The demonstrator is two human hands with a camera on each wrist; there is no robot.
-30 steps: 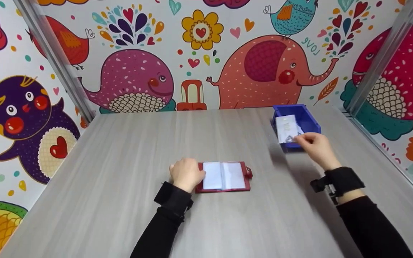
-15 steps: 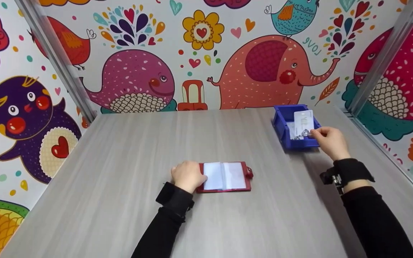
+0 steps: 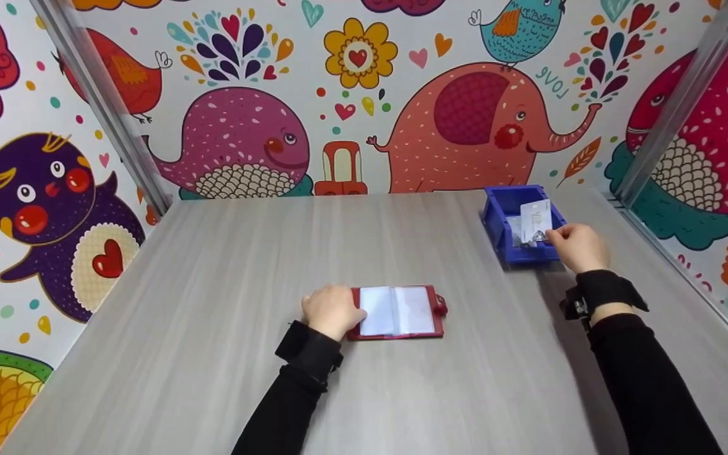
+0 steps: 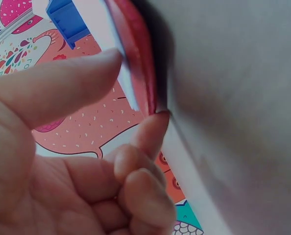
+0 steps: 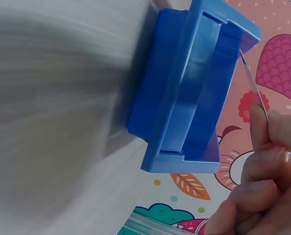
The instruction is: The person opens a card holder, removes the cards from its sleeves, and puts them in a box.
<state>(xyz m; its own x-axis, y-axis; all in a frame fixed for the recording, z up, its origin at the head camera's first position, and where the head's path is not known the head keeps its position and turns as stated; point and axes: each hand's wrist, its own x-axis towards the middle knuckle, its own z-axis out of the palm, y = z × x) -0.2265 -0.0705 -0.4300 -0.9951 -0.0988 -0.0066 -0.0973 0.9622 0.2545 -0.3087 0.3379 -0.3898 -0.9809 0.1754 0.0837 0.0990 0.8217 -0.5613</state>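
Note:
An open red card holder (image 3: 413, 311) with clear sleeve pages lies on the table, its snap strap toward the right. My left hand (image 3: 331, 311) grips its left edge. In the left wrist view the thumb presses on the pages and a fingertip is under the red cover (image 4: 141, 54). Between thumb and forefinger, my right hand (image 3: 582, 248) pinches a white card (image 3: 536, 218) marked VIP by its lower corner. The card is tilted up over the blue bin (image 3: 521, 256). Edge-on in the right wrist view, the card (image 5: 253, 83) shows above the bin's rim.
Another pale card (image 3: 515, 229) shows inside the bin, partly behind the held one. The bin stands at the back right of the grey wood-grain table (image 3: 244, 265). Printed cartoon walls (image 3: 348, 126) with metal corner posts close off the back and sides.
My right hand has carried the white card rightward, from the bin's front left to over the bin, then slightly down. My left hand and the card holder have stayed put.

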